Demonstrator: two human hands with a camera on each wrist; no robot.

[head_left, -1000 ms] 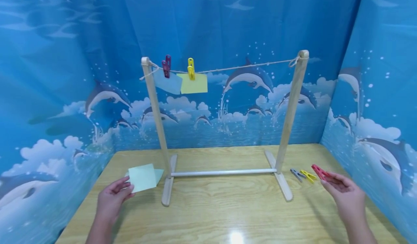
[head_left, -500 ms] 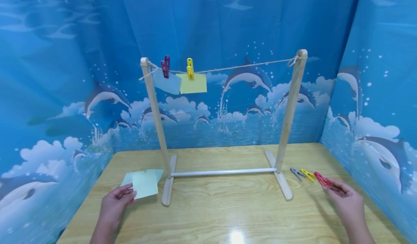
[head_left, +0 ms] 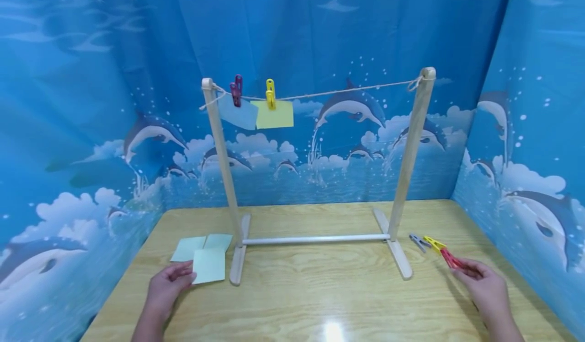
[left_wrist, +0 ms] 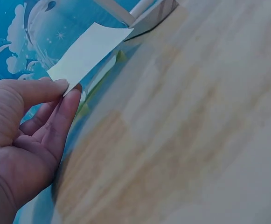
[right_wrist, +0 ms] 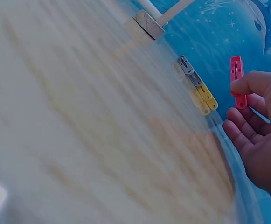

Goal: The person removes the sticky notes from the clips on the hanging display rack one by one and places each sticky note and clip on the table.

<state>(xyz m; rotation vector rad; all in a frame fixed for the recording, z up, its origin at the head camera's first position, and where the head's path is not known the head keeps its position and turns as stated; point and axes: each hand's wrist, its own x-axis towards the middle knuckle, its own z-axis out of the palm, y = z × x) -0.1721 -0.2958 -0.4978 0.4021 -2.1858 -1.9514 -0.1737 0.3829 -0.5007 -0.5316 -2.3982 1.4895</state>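
My left hand (head_left: 168, 287) pinches a pale green paper sheet (head_left: 209, 266) by its left edge; in the left wrist view the sheet (left_wrist: 92, 52) is held between thumb and fingers, above the table. Two more pale green sheets (head_left: 188, 248) lie just behind it, by the rack's left foot. At the right, my right hand (head_left: 485, 287) pinches a red clothespin (head_left: 450, 258), seen raised off the table in the right wrist view. Beyond it a yellow clothespin (head_left: 434, 243) and a grey clothespin (head_left: 418, 241) lie on the table.
A wooden rack (head_left: 409, 159) with a string (head_left: 347, 91) across its top stands at mid-table. A maroon clothespin (head_left: 236, 91) holds a blue sheet (head_left: 238, 114) there; a yellow clothespin (head_left: 270, 95) holds a yellow sheet (head_left: 275, 115). Blue dolphin curtains surround the table.
My left hand has brought its green sheet lower and slightly right, uncovering the sheets behind. The red clothespin in my right hand has come down a little, nearer the person.
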